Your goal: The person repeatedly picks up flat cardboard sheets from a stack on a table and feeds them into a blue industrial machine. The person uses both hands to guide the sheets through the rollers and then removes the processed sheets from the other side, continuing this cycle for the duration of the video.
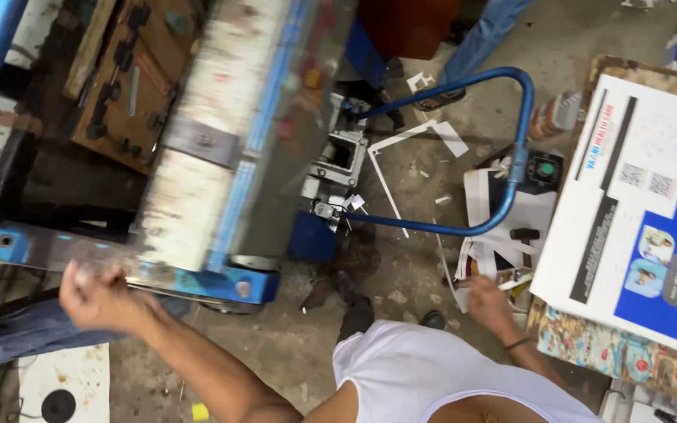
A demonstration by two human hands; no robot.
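The person stood over a large blue-framed press machine [221, 157], seen from above, with a white shirt [440, 376] at the lower edge of the view. The left hand [95, 296] was raised at the machine's near corner, just in front of the blue frame bar [205, 282]; it was blurred, the fingers curled loosely inward, and I could not tell whether it gripped anything or touched the bar. The right hand [486, 301], with a dark band at the wrist, reached out low to the right and closed on loose white card scraps [479, 258] that lay heaped on the floor beside the stack of printed sheets. That stack of white-and-blue printed carton sheets [636, 211] rested on a patterned, cloth-covered table [597, 345] at the right, just beyond the right hand and well apart from the left. Between the two hands ran a curved blue guard bar [511, 157], looping out from the machine over the concrete floor [401, 258], with a small black box carrying a green button [544, 168] fixed to it. White paper strips lay scattered under the loop. A dark shoe [354, 317] showed on the floor near the shirt.
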